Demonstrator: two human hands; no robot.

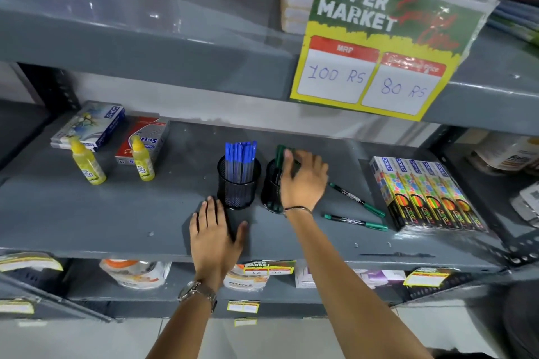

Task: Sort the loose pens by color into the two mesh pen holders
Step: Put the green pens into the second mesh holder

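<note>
Two black mesh pen holders stand side by side on the grey shelf (pixel 116 213). The left holder (pixel 238 183) is full of several blue-capped pens (pixel 239 154). My right hand (pixel 303 181) covers the right holder (pixel 269 192), its fingers closed around green-capped pens (pixel 280 154) standing in it. Two loose green pens lie to the right on the shelf, one angled (pixel 357 199) and one nearer the front (pixel 355 222). My left hand (pixel 215 230) rests flat and open on the shelf, just in front of the left holder.
Two yellow glue bottles (pixel 87 163) and boxed stationery (pixel 90 125) sit at the shelf's left. A row of neon-patterned boxes (pixel 425 192) lies at the right. A price sign (pixel 379 46) hangs from the upper shelf. More goods fill the shelf below.
</note>
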